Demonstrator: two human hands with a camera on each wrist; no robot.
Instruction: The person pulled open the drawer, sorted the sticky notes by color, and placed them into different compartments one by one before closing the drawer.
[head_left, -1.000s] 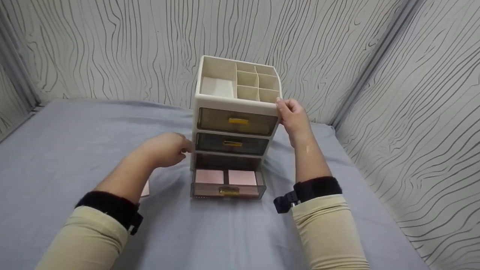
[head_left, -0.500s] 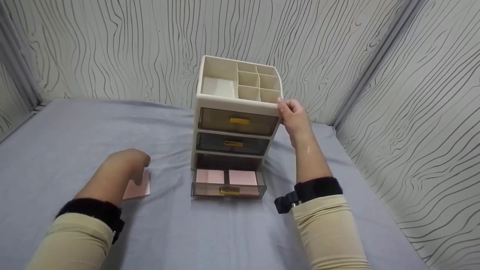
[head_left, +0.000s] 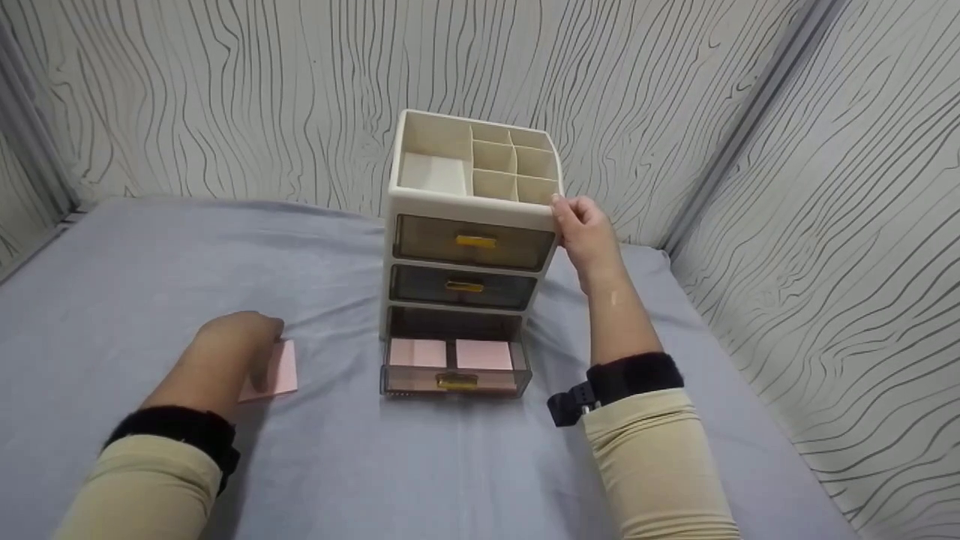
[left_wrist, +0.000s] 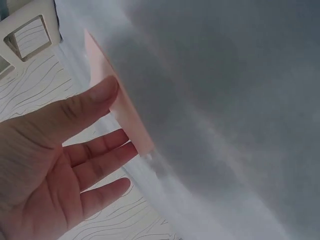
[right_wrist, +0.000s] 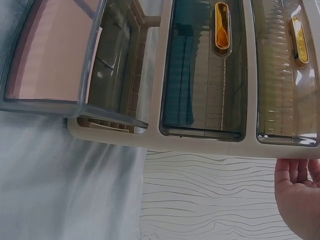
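Observation:
A cream drawer organizer (head_left: 472, 206) stands upright in the head view, its bottom drawer (head_left: 456, 381) pulled out with two pink notepads (head_left: 484, 354) lying side by side inside. To its left, another pink notepad (head_left: 283, 369) lies on the cloth. My left hand (head_left: 232, 349) is over that pad; in the left wrist view the thumb and fingertips pinch its edges, the pad (left_wrist: 131, 122) seen nearly edge-on. My right hand (head_left: 589, 232) grips the organizer's upper right corner, thumb at the top rim, fingers (right_wrist: 299, 172) against the side.
Grey-blue cloth (head_left: 450, 480) covers the surface. A patterned wall (head_left: 262, 97) rises behind, another wall (head_left: 862, 225) at the right. The two upper drawers (head_left: 466, 286) are closed, with gold handles. Divided compartments (head_left: 495, 159) form the organizer's top.
My left hand has moved from the organizer's left side leftward and down to the pink notepad on the cloth, and pinches it. The right hand stays on the corner.

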